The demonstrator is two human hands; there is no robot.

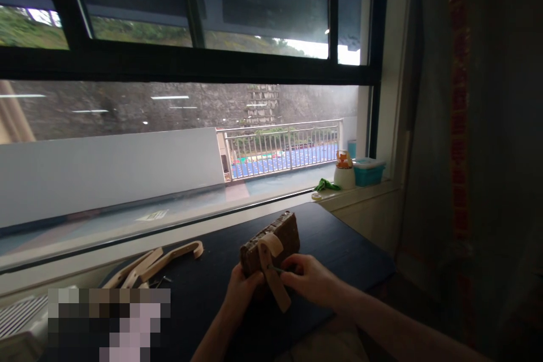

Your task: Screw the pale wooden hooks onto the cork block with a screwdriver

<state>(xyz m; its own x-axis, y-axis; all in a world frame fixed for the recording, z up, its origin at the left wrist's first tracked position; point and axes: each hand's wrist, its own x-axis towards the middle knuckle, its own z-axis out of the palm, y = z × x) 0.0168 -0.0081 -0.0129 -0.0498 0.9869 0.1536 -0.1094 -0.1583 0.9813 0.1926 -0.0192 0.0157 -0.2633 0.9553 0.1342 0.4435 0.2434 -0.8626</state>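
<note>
A brown, rough-textured rectangular block (289, 232), perhaps a small case, stands tilted above the dark table. Across its near side runs a tan strap (275, 288) with a curled upper end and small holes. My left hand (240, 293) grips the block's lower left side, thumb near the strap. My right hand (311, 278) is closed in a pinch at the strap's right edge, on a thin rod-like piece (276, 269) that meets the strap at a hole. The piece's exact kind is too small to tell.
More tan straps (148, 264) lie at the table's left, beside small metal pieces (163, 280). The dark table (331, 243) meets a windowsill holding a teal box (368, 172), a white pot (344, 176) and a green cloth (326, 184). A pixelated patch covers the lower left.
</note>
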